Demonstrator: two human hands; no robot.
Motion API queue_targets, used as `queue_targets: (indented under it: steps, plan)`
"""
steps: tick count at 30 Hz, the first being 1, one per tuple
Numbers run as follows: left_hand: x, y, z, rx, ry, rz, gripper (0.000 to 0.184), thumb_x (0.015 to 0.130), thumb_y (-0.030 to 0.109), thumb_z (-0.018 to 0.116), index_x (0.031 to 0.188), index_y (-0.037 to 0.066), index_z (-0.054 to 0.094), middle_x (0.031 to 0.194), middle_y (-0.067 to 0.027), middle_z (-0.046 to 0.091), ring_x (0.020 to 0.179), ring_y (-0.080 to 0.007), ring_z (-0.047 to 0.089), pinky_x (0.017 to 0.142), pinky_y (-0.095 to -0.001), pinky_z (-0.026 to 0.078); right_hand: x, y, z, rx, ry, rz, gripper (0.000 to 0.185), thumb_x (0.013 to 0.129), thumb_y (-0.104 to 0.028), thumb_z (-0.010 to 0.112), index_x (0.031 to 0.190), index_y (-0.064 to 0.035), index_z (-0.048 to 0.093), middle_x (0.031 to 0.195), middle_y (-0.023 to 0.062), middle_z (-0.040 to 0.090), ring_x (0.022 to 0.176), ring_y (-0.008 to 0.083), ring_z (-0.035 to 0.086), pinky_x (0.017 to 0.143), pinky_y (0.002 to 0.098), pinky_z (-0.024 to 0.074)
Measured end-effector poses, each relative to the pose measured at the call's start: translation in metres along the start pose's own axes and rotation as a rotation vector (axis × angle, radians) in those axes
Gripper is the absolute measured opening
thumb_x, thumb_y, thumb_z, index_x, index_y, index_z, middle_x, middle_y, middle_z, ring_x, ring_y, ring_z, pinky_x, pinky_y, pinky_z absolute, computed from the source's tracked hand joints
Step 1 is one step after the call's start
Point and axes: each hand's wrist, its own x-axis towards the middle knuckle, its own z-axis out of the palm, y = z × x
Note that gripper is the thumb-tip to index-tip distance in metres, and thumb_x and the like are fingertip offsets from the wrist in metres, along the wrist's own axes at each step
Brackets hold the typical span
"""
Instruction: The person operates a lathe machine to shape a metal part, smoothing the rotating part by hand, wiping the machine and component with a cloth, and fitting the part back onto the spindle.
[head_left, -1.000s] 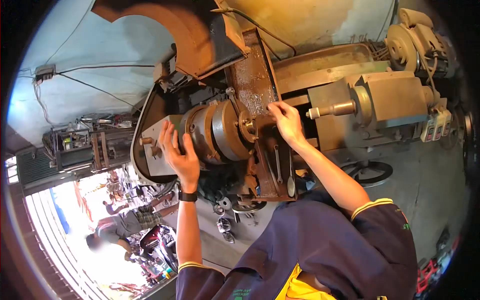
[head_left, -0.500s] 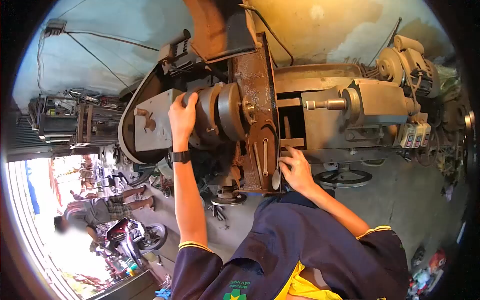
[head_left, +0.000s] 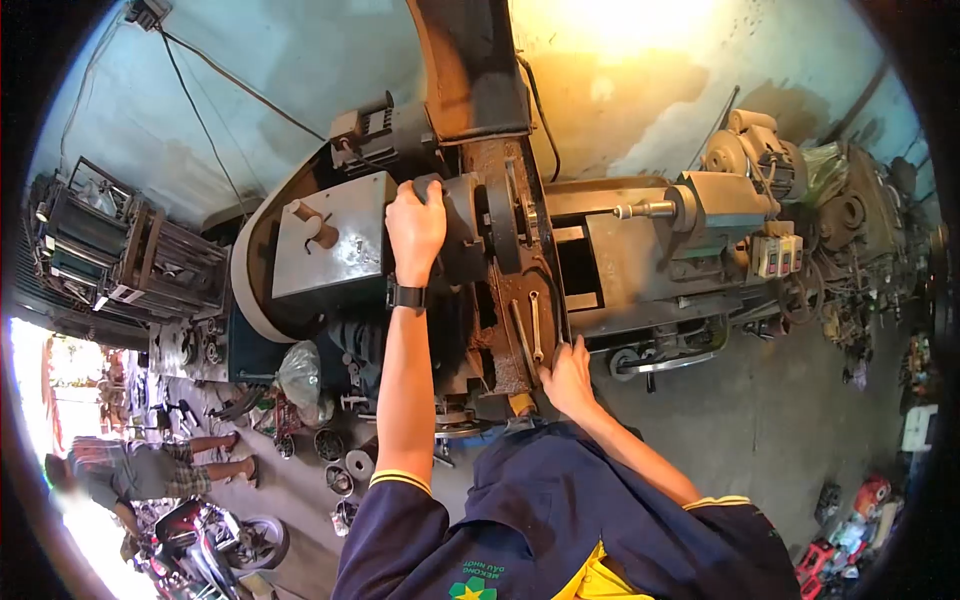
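Note:
My left hand (head_left: 417,232), with a watch at the wrist, has its fingers bent over the dark round part (head_left: 462,222) of a lathe-like machine, beside its grey metal housing (head_left: 335,240). My right hand (head_left: 568,380) is at the near end of the rusty machine bed (head_left: 512,372), fingers curled at its edge. What is between those fingers, if anything, is hidden. A wrench (head_left: 536,325) and a thin rod (head_left: 522,338) lie on the bed just beyond this hand.
A spindle (head_left: 645,210) points from the machine's right-hand unit, near a motor (head_left: 755,155) and a switch box (head_left: 778,256). A handwheel (head_left: 625,365) juts out below the bed. On the lower left, a person (head_left: 140,470) is near a motorbike (head_left: 215,540).
The view has shifted and turned. My left hand stays on the machine's round part. My right hand has come in closer to the bed's near end, where a spoon showed before and is now out of sight.

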Motion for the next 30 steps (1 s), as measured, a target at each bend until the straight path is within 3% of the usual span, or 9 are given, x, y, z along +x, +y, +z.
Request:
queue_targets:
  steps: [7,10,12,13,16,21,24,27,30]
  plan:
    - [-0.025,-0.007,-0.001,-0.269,0.093,0.103,0.037,0.095,0.021,0.061,0.117,-0.009,0.059,0.091,-0.0302,0.068,0.086,-0.0478,0.065,0.073,-0.0498,0.053,0.002,0.011,0.010,-0.087,0.189,-0.003,0.032,0.077,-0.012,0.070,0.094,0.0143,0.063,0.130,0.0367,0.046,0.121,0.0517,0.044,0.098,0.0567,0.0435]
    - [-0.040,-0.016,0.003,-0.270,0.171,0.165,0.045,0.097,0.022,0.059,0.127,-0.011,0.054,0.099,-0.0299,0.068,0.091,-0.0448,0.066,0.075,-0.0466,0.052,-0.002,0.002,-0.026,0.076,0.184,0.116,0.026,0.074,-0.012,0.070,0.092,0.0073,0.065,0.116,0.0281,0.059,0.104,0.0417,0.060,0.088,0.0462,0.0505]
    - [-0.050,-0.024,0.010,-0.280,0.211,0.199,0.047,0.098,0.020,0.059,0.131,-0.011,0.051,0.116,-0.0324,0.062,0.104,-0.0464,0.062,0.087,-0.0461,0.050,-0.003,-0.010,-0.048,0.499,0.194,0.284,0.024,0.074,-0.013,0.069,0.088,0.0053,0.062,0.085,0.0120,0.066,0.082,0.0219,0.064,0.074,0.0348,0.0531]
    - [-0.057,-0.023,0.007,-0.311,0.188,0.174,0.048,0.097,0.020,0.059,0.132,-0.013,0.050,0.125,-0.0340,0.058,0.113,-0.0473,0.058,0.095,-0.0451,0.049,-0.007,-0.013,-0.059,0.840,0.141,0.422,0.019,0.079,-0.014,0.068,0.090,0.0011,0.062,0.075,0.0051,0.065,0.066,0.0188,0.061,0.061,0.0329,0.0500]
    - [-0.073,-0.033,0.012,-0.414,0.189,0.221,0.053,0.098,0.017,0.059,0.140,-0.009,0.042,0.136,-0.0310,0.053,0.124,-0.0451,0.053,0.101,-0.0439,0.046,0.021,-0.010,-0.066,1.170,-0.497,0.631,0.015,0.094,-0.020,0.057,0.088,-0.0064,0.061,0.064,-0.0026,0.051,0.049,0.0085,0.041,0.045,0.0251,0.0287]
    - [-0.102,-0.038,-0.004,-0.380,0.210,0.324,0.057,0.093,0.006,0.062,0.143,-0.005,0.038,0.147,-0.0243,0.043,0.135,-0.0426,0.043,0.110,-0.0448,0.038,-0.017,0.000,-0.061,1.122,-0.577,0.335,0.015,0.090,-0.011,0.057,0.095,0.0008,0.064,0.059,-0.0014,0.047,0.045,0.0092,0.040,0.042,0.0272,0.0335]
    - [-0.070,-0.001,-0.032,-0.373,0.292,0.566,0.050,0.086,-0.002,0.065,0.133,-0.002,0.049,0.136,-0.0202,0.052,0.129,-0.0348,0.050,0.105,-0.0435,0.043,-0.046,-0.013,-0.089,1.285,-0.784,0.126,0.038,0.086,-0.007,0.058,0.119,0.0118,0.061,0.057,0.0024,0.048,0.045,0.0108,0.045,0.042,0.0265,0.0376]
    - [-0.002,0.058,-0.023,-0.433,-0.080,0.783,0.031,0.086,0.003,0.069,0.117,0.002,0.066,0.109,-0.0162,0.069,0.101,-0.0289,0.068,0.090,-0.0370,0.053,-0.030,-0.029,-0.072,1.696,-0.926,-0.038,0.036,0.091,-0.008,0.058,0.121,0.0122,0.059,0.065,0.0067,0.057,0.050,0.0143,0.055,0.043,0.0262,0.0425]
    - [0.056,0.092,0.036,-0.256,-0.903,0.712,0.031,0.087,0.020,0.070,0.111,0.000,0.071,0.105,-0.0157,0.073,0.093,-0.0233,0.069,0.083,-0.0359,0.055,-0.003,-0.046,-0.044,2.157,-1.020,0.010,0.047,0.094,-0.012,0.055,0.133,0.0130,0.049,0.066,0.0085,0.056,0.049,0.0188,0.055,0.046,0.0320,0.0501]
